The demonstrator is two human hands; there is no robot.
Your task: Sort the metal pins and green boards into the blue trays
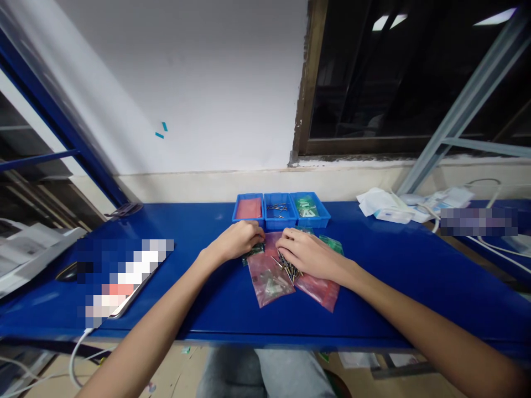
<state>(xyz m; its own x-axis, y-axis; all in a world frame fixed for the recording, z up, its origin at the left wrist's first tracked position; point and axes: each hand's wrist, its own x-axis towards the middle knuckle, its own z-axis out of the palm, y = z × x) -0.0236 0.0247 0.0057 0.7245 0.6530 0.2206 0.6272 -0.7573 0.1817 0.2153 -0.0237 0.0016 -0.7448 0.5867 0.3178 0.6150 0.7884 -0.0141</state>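
3 bins (281, 223) in a row at back of table (222, 315), before wall (232, 110) — plastic bags (321, 292) in front, metal pins (290, 269) on top (also in mid bin (281, 224)) — tablet (141, 279) L, packets (385, 207) back R.

I could read no lettering, brands, numbers or signs; blocky blurring covered the flat device (136, 275) on my counter (394, 249), and the pink bags (262, 271) showed nothing legible.

Slim, seemingly metal rods (292, 271) in a heap atop pink bags (264, 276).
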